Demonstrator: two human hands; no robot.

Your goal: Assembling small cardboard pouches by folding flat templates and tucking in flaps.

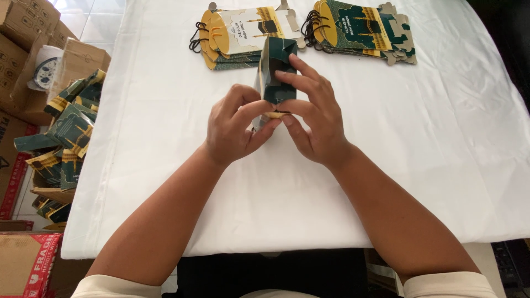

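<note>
Both my hands hold a small dark green and gold cardboard box (276, 63), partly folded and standing on end over the white tablecloth (165, 110). My left hand (237, 124) pinches its lower edge with thumb and fingers. My right hand (309, 113) wraps its right side, fingers pressed across the green face. The box's bottom end is hidden behind my fingers.
Two stacks of flat unfolded boxes with yellow tabs and black cord handles lie at the table's far edge, one at the middle (243, 36), one to the right (359, 27). A carton of folded green boxes (66, 138) and brown cartons (27, 33) stand on the floor at left.
</note>
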